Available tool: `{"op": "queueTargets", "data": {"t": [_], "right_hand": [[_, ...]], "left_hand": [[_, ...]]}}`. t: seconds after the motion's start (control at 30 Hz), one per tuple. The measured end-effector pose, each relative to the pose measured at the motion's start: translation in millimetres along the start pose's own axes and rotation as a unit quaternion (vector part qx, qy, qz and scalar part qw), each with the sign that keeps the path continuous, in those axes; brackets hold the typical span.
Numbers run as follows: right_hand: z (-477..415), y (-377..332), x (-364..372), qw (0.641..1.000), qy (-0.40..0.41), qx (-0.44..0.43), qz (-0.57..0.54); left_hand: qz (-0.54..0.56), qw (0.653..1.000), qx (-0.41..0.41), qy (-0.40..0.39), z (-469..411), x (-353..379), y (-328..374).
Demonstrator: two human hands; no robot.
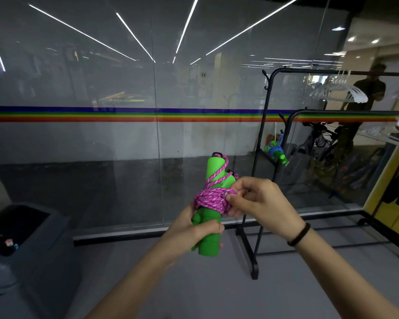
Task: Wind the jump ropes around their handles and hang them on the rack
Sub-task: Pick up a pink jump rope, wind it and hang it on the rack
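Two green handles (pixel 213 171) are held together upright in front of me, with a pink jump rope (pixel 213 200) wound in many turns around their middle. My left hand (pixel 194 236) grips the lower part of the handles. My right hand (pixel 258 201) pinches the pink coils on their right side. A black rack (pixel 266 125) stands to the right. On it hangs a second pair of green handles wrapped in a blue rope (pixel 275 151).
A glass wall with a rainbow stripe (pixel 124 114) runs straight ahead. White hangers (pixel 341 90) hang on the rack's top bar. A dark bin (pixel 21 236) sits at the lower left. A person (pixel 366 93) stands behind the glass at right.
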State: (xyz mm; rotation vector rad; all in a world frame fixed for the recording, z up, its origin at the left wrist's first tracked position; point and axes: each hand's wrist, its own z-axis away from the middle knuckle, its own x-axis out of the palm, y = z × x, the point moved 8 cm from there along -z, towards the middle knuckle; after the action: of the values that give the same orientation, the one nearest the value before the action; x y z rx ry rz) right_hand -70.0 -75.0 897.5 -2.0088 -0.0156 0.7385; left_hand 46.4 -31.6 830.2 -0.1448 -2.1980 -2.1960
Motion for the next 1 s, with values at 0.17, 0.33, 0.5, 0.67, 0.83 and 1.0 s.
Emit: {"op": "queueTargets", "data": {"t": [0.17, 0.33, 0.5, 0.67, 0.83, 1.0], "right_hand": [[0, -2, 3, 0.999, -0.018, -0.010, 0.032], [2, 3, 11, 0.983, -0.117, 0.055, -0.132], [3, 15, 13, 0.970, -0.176, 0.095, -0.137], [4, 18, 23, 0.966, -0.230, 0.096, -0.062], [1, 9, 30, 0.978, -0.199, 0.025, 0.066], [-1, 5, 32, 0.973, -0.162, -0.028, 0.164]], "left_hand": [[-0.088, 0.996, 0.029, 0.004, -6, -5, 7], [-0.095, 0.995, 0.020, -0.011, -9, -6, 8], [-0.106, 0.994, 0.030, -0.004, -9, -9, 1], [-0.109, 0.993, 0.032, 0.011, -11, -9, -11], [-0.140, 0.989, 0.044, 0.010, -12, -6, -17], [-0.116, 0.993, 0.037, -0.006, -12, -4, -20]]}}
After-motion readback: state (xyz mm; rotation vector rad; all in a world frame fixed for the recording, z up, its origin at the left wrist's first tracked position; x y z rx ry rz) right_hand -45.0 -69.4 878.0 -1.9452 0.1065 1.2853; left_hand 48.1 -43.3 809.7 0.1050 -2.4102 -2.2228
